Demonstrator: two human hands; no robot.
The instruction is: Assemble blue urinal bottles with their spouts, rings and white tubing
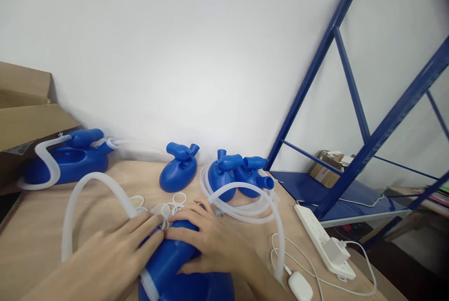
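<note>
Low in front of me is a blue plastic bottle (pixel 206 287) with a handle and a thick neck. My right hand (pixel 213 240) wraps over its upper part from the right, fingers pointing left. From the other side my left hand (pixel 119 254) closes on the same bottle, its fingertips meeting those of the right; its thumb is hidden. A translucent cap-like piece (pixel 161 211) shows just beyond the left fingertips. One translucent hose (pixel 100 177) arches up on the left and passes behind the left fingers. Several pale rings (pixel 179 198) lie beyond the hands.
Against the wall stand more blue bottles (pixel 178 174), with coiled hose (pixel 242 219) around those on the right. A bottle with a hose (pixel 82 163) sits left, beside a cardboard box (pixel 31 123). At right are a power strip (pixel 324 245), a white charger puck (pixel 300 286) and a blue rack (pixel 326 48).
</note>
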